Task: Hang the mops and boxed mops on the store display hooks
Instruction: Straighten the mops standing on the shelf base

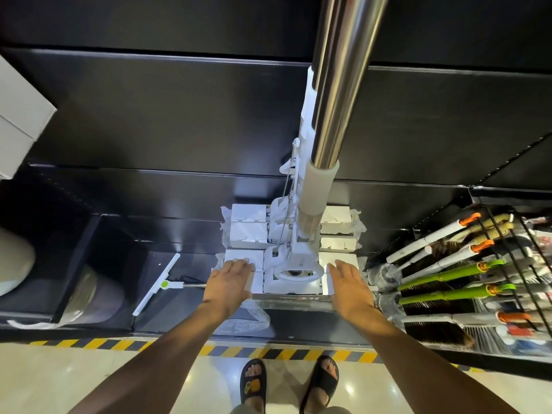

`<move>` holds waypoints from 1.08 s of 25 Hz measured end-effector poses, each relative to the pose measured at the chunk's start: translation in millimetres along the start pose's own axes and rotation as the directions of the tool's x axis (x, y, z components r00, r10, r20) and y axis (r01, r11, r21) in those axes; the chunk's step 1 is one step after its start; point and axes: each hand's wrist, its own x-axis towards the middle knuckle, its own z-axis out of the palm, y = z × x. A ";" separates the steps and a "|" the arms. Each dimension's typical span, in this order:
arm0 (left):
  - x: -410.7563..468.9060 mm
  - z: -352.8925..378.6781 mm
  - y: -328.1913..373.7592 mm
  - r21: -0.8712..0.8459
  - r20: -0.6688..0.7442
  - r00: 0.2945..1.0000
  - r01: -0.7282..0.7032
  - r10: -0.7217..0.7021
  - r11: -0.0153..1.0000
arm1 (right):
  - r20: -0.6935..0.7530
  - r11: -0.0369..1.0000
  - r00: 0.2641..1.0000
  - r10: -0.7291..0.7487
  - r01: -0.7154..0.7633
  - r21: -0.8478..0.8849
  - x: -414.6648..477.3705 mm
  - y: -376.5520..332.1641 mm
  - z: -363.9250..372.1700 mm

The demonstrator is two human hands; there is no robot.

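The mop (334, 100) hangs with its steel handle running straight up from its white head (291, 273). Left hand (230, 282) and right hand (348, 283) flank that head, fingers straight, holding nothing, equally near the boxed mops (248, 225) stacked beside and behind it.

On the low black shelf (182, 319) we see 1 white squeegee (158, 282) lying slantwise, a green spot at its joint. At the right, brushes (448, 275) with green handles lie side by side, with orange-capped white handles above them. Yellow-and-black tape (98, 344) runs along the glossy floor (89, 380) at the shelf's foot. 1 white box (21, 115) shows upper left.
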 end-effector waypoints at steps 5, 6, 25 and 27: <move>0.4 1.3 0.6 -0.002 0.004 1.000 -0.013 0.013 1.000 | -0.013 1.000 1.000 -0.007 0.007 0.027 -4.5 0.0 -5.2; 0.3 0.7 0.4 -0.011 0.006 1.000 -0.017 0.017 1.000 | -0.007 0.999 1.000 -0.006 0.006 0.035 -5.9 0.0 -6.9; -41.2 -21.8 -3.5 0.022 -0.023 0.996 -0.081 0.081 0.997 | 0.025 0.976 0.995 0.094 -0.097 0.193 -70.4 -36.1 -13.8; -57.4 -21.6 0.3 0.022 -0.045 0.997 -0.069 0.070 0.997 | 0.015 0.977 0.997 0.075 -0.076 0.200 -86.5 -35.6 -15.9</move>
